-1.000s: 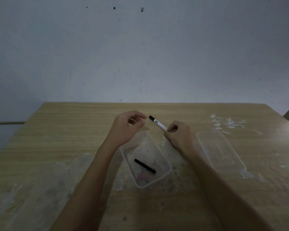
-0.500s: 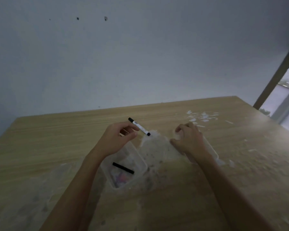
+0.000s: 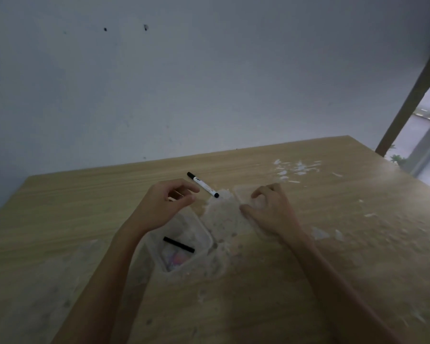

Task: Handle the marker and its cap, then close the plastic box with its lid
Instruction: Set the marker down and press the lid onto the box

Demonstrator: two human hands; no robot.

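A white marker [image 3: 203, 184] with black ends lies on the wooden table [image 3: 60, 207], just past the fingertips of my left hand [image 3: 163, 206], which hovers with fingers apart and nothing in it. Under that hand stands the clear plastic box [image 3: 207, 235], open, with the black cap [image 3: 178, 244] lying inside on its bottom. To the right, my right hand [image 3: 271, 212] rests on the clear lid [image 3: 239, 192], thumb at its near-left edge and fingers curled over its top. Most of the lid is hidden by this hand.
Pale scuffed patches and white flakes [image 3: 296, 170] mark the tabletop around the box and toward the far right corner. A pinkish smudge [image 3: 176, 259] shows through the box bottom. A grey wall rises behind the table; a door frame [image 3: 407, 100] stands at the right.
The marker went from my right hand to my left, which has now let it go onto the table. My right hand moved onto the lid. The view swung rightward.
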